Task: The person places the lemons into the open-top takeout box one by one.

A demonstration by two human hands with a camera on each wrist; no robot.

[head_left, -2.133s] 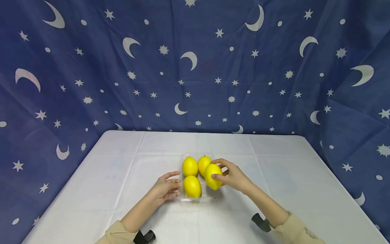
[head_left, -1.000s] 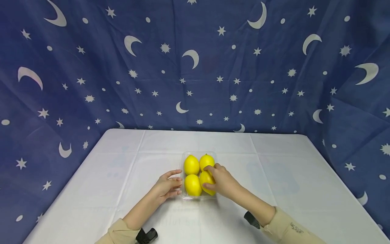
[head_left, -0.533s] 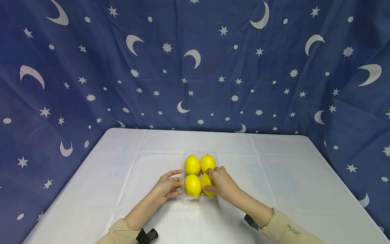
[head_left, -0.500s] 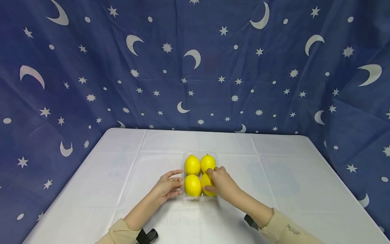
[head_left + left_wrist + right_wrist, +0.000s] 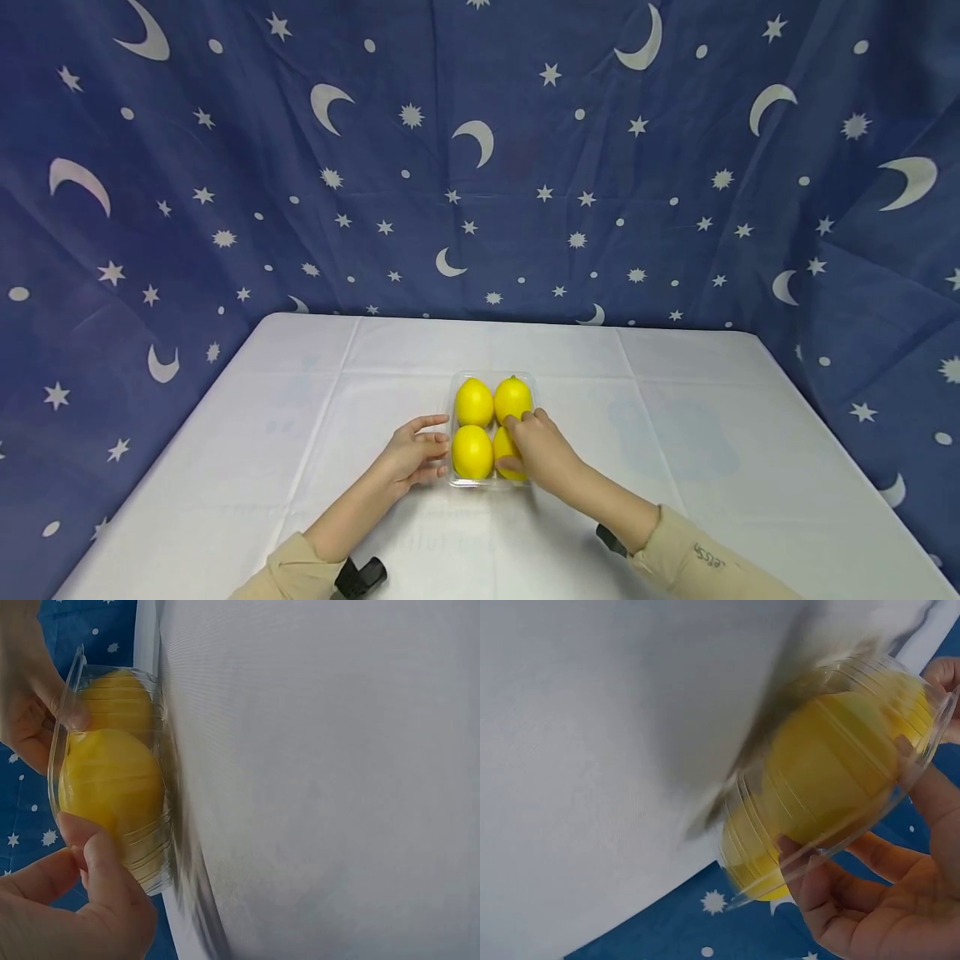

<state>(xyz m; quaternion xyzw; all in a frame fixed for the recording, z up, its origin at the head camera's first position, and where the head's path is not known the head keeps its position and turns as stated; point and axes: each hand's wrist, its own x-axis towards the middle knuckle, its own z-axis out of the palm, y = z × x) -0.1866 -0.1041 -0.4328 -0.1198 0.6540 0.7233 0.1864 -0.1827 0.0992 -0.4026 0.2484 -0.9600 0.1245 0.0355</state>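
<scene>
A clear plastic container (image 5: 486, 483) sits mid-table, holding several yellow lemons in two rows. My right hand (image 5: 551, 450) reaches over its right side, thumb and fingers round the near-right lemon (image 5: 503, 445); this hand partly covers the lemon. In the right wrist view, the thumb and fingertips go inside the container's wall around that lemon (image 5: 832, 761). At the left side, my left hand (image 5: 411, 457) has its fingers extended against the container. The left wrist view has its fingertip at the wall, beside the near-left lemon (image 5: 112, 780).
A white cloth (image 5: 360, 367) covers the table. Behind it hangs a dark blue curtain (image 5: 510, 150) with moons and stars. Black wrist cameras, left (image 5: 362, 577) and right (image 5: 609, 538), sit by the beige sleeves.
My right hand has brought its lemon left and down into the container's near-right spot, and still holds it there. The left hand has stayed beside the container.
</scene>
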